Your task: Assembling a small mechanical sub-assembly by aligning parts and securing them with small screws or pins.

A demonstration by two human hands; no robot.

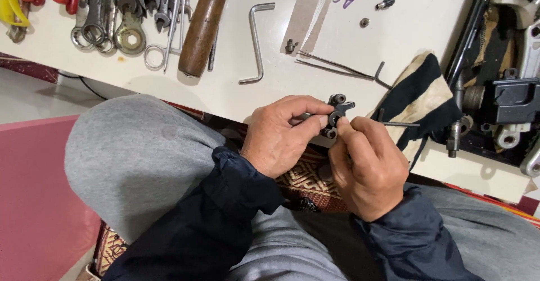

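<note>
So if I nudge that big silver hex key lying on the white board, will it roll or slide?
The hex key probably slides rather than rolls: its bent ends lie flat on the white board. It looks like stiff, solid metal, so likely rigid and fairly heavy for its thinness.

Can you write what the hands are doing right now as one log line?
left hand: holds small black metal part | right hand: pinches same part, thin hex key by fingers | white board: wrenches, wooden handle
</note>
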